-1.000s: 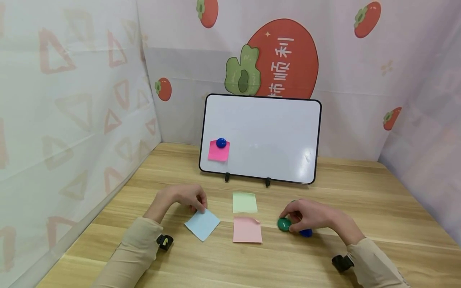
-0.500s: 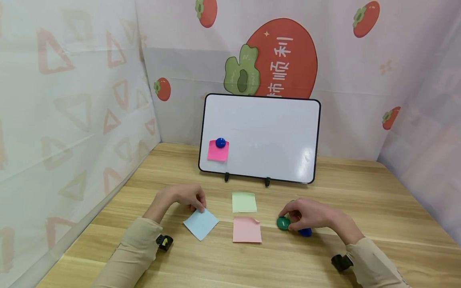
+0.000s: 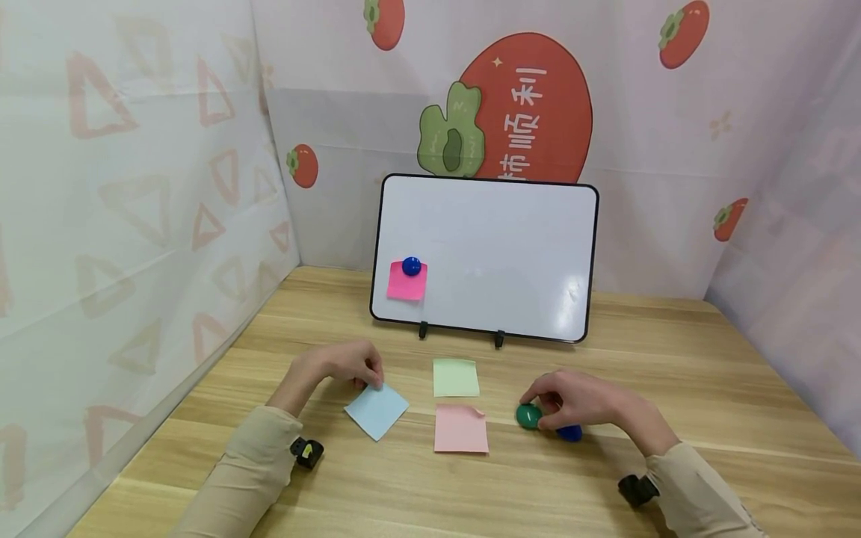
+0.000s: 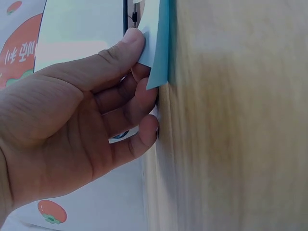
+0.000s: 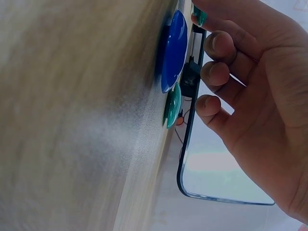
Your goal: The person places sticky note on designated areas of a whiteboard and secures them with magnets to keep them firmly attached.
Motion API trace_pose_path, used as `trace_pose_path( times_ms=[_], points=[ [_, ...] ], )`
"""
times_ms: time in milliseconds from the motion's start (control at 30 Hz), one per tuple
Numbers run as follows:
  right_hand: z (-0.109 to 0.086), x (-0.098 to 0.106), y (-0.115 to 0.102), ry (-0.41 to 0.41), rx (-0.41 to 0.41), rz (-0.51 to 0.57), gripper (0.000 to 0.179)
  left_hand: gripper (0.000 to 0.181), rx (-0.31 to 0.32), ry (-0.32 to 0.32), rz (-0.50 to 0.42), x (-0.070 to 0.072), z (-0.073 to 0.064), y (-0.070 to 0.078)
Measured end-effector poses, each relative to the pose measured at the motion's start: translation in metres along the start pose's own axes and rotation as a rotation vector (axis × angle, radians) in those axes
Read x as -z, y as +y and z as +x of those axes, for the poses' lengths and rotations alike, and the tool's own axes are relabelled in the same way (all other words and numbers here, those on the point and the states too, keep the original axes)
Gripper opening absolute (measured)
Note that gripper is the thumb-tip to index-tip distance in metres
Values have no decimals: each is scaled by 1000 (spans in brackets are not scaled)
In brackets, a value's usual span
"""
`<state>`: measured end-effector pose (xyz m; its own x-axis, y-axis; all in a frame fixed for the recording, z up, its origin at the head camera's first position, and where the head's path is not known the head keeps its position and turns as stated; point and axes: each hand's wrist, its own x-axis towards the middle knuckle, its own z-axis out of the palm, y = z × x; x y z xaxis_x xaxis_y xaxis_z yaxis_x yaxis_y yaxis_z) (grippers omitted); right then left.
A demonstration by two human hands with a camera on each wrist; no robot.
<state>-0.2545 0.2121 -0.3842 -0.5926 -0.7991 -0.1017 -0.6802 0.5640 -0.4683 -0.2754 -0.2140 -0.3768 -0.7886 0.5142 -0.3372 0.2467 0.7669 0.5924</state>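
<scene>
Notes (image 3: 378, 412) four, magnets (image 3: 528, 416) four; hands (image 3: 584, 397) two, each pinching one.

Four sticky notes (image 3: 377, 412) can be counted, along with two blue magnets (image 3: 571, 433) and two green magnets (image 3: 528, 416). One whiteboard (image 3: 498, 246) and two black feet (image 3: 499, 338) are seen.

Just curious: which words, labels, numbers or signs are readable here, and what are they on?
"顺利": on the large red fruit print, turned sideways.
Perhaps "柿": same print, just below, partly hidden by the whiteboard.
Yellow mark on the black device worn on the left: too small to read.
No writing shows on the whiteboard, blue note, green note, pale pink note, bright pink note or green disc.
</scene>
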Motion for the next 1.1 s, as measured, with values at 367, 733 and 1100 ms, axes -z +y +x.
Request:
trace_pose_path(
  times_ms=[367, 733, 1100],
  points=[
    [3, 0, 0, 0, 21, -15, 31, 13, -30, 55, -1, -1, 3, -3],
    [6, 0, 1, -8, 17, -17, 31, 9, -53, 204, -18, 1, 5, -6],
    [3, 1, -1, -5, 3, -13, 30, 9, -111, 338, -9, 5, 14, -1]
  ],
)
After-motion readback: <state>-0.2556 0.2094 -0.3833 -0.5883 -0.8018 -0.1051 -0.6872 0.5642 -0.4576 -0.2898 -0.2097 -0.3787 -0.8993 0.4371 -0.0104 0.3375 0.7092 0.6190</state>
